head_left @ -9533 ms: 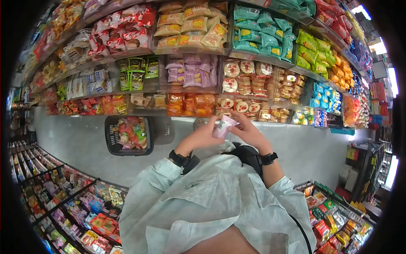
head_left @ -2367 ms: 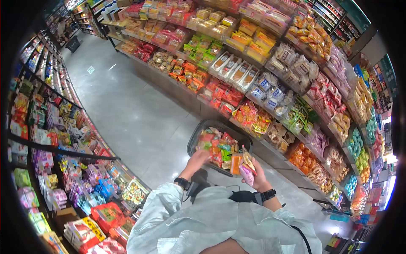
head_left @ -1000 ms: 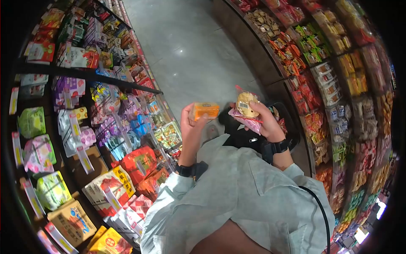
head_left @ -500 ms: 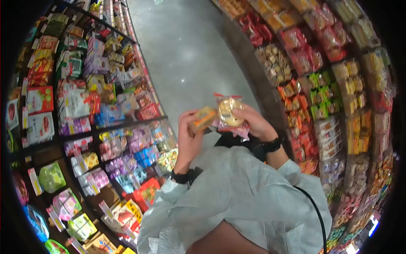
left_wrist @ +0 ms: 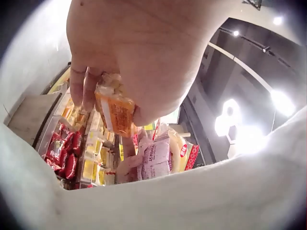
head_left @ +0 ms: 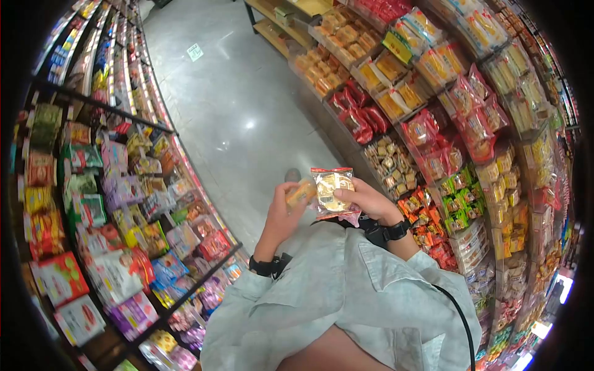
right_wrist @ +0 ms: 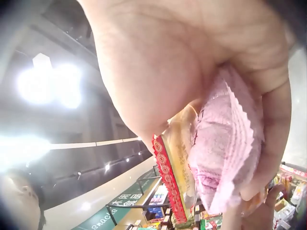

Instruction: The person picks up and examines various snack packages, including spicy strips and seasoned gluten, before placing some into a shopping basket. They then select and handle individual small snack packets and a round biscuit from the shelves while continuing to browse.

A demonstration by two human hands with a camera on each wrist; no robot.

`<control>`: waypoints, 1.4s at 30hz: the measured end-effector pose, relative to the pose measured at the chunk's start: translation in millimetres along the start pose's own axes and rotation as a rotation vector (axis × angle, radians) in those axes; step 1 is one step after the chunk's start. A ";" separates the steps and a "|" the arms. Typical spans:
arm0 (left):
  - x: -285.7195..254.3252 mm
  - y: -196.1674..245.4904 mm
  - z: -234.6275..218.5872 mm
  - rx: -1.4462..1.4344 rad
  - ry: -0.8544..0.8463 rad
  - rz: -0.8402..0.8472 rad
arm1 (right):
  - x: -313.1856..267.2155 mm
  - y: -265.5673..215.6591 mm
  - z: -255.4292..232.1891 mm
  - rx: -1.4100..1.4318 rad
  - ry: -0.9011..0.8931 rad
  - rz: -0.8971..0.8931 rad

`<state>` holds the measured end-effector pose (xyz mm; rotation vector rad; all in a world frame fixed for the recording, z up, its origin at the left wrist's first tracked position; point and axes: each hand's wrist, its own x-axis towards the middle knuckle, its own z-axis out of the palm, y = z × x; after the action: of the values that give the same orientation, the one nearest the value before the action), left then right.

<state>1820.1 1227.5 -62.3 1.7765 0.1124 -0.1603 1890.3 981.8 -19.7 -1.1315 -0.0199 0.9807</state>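
My left hand (head_left: 279, 216) pinches a small orange snack packet (head_left: 299, 196) between thumb and fingers; in the left wrist view its clear wrapper shows an orange block. My right hand (head_left: 373, 204) holds two packets together. One is a clear packet with red crimped ends (head_left: 333, 189) and a pale yellow pastry inside, the thumb lying over its face. Behind it is a pink-lilac packet (right_wrist: 223, 143) with a zigzag edge, mostly hidden from the head view. Both hands are in front of the chest, close together, the orange packet right beside the clear one.
Tiered shelves of wrapped pastries (head_left: 433, 142) rise on the right. On the left, racks (head_left: 117, 204) of bagged snacks line the aisle. Grey floor (head_left: 241, 111) runs ahead between them, with a floor sticker (head_left: 195, 52) farther off.
Since 2.4 s ago the left hand has taken the orange packet. The basket has left view as the person turned along the aisle. Lately the clear packet has turned, its barcode no longer showing.
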 end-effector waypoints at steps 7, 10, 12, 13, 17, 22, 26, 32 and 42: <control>159.5 23.0 -60.7 0.459 -0.137 0.232 | 73.6 -75.9 -35.6 0.134 0.084 -0.122; 226.0 15.5 -63.4 0.635 -0.195 0.367 | 91.9 -93.1 -63.9 0.156 0.140 -0.150; 261.5 13.4 -53.2 0.662 -0.223 0.363 | 104.0 -111.2 -87.3 0.157 0.184 -0.190; 280.1 12.4 -44.9 0.691 -0.263 0.367 | 110.6 -117.9 -99.9 0.182 0.204 -0.223; 344.2 27.5 -13.6 0.703 -0.420 0.397 | 122.3 -140.4 -141.9 0.272 0.328 -0.308; 462.0 48.4 30.3 0.832 -0.617 0.546 | 116.7 -163.3 -172.6 0.325 0.579 -0.415; 553.9 71.3 63.2 0.762 -0.700 0.699 | 106.3 -158.7 -167.7 0.486 0.874 -0.592; 653.1 84.8 116.0 0.787 -0.893 1.013 | 140.4 -152.6 -129.7 0.822 1.229 -0.721; 726.6 47.0 163.5 0.708 -0.880 1.160 | 253.9 -193.5 -39.9 0.994 1.628 -0.861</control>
<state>2536.1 1049.4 -173.9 1.9972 -1.7401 -0.1189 2186.6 1106.0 -4.2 -0.5552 1.0711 -0.8335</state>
